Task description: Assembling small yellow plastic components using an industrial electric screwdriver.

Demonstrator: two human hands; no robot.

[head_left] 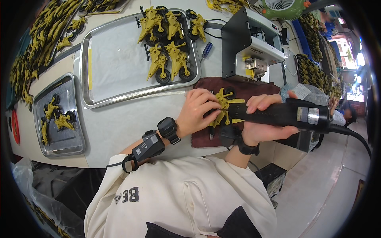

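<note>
My left hand point(195, 110) has its fingers closed on a yellow toy motorcycle point(224, 102) with black wheels. The toy lies over a dark red cloth point(206, 137). In my right hand point(264, 134) is a long black corded hand tool point(283, 115), gripped around its body. Its narrow end points left and meets the toy, or lies right over it; which of the two I cannot tell. My left fingers partly hide the toy's near side.
Finished-looking yellow motorcycles stand on a large metal tray point(119, 101); several more lie on a smaller tray point(79, 139). A black and white bench machine point(238, 43), a blue screwdriver point(206, 49) and a green fan point(281, 10) stand beyond. Piles of yellow toys point(35, 51) fill the far left.
</note>
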